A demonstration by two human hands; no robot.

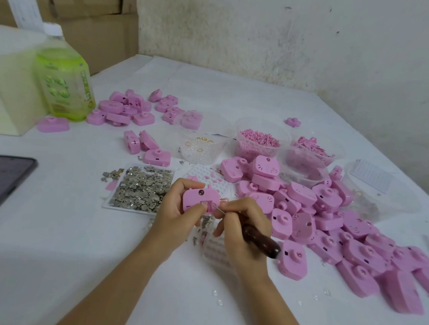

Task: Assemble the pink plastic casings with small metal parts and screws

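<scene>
At the table's point(51, 265) left edge lies a dark phone point(3, 182); toward the far left corner stands a green bottle point(65, 83), with a small pile of pink casings point(126, 109) just beside it; near the middle a flat tray point(108, 204) carries a heap of small metal parts point(141, 188); just right of the tray, the left hand point(173, 210) grips one pink casing point(200, 198), fingers curled round its left side and thumb on its face; the right hand point(242, 227) pinches a tool point(261, 240) with a dark wooden handle, its thin metal tip touching the recess low on the held casing; behind the hands, toward the far edge, stands a clear tub point(249, 149) of pink bits among other tubs; a large heap of casings point(330, 219) spreads along the right side towards the near right corner.
</scene>
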